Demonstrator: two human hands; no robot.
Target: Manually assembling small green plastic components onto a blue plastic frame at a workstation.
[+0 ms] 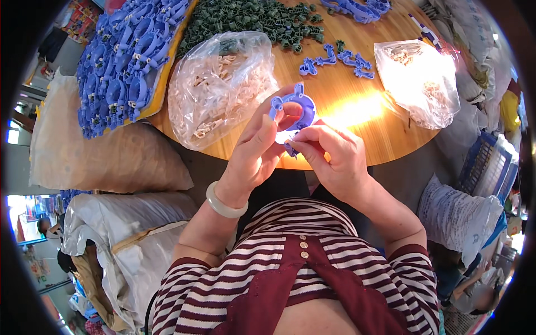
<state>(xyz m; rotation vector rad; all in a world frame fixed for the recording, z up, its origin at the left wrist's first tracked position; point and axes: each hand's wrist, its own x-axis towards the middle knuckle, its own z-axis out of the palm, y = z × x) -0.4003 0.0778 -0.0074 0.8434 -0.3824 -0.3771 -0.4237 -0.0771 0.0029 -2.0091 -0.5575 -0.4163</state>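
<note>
Over the near edge of the table, my left hand (254,145) is closed around a blue-purple plastic ring-shaped part (307,106) with small prongs on its rim. My right hand (338,153) pinches the lower end of that part between thumb and forefinger. Whether a smaller piece is also between those fingertips is hidden. Just beyond the hands lie a few loose blue plastic pieces (325,57), some with dark green bits on them. A clear plastic bag (220,92) of small beige pieces sits beside my left hand.
Dark green small parts (251,22) are heaped at the back of the round wooden table (357,125). A yellow-edged tray of blue parts (131,67) stands at the left. Another clear bag (419,84) lies at the right. Large sacks (106,159) flank the table.
</note>
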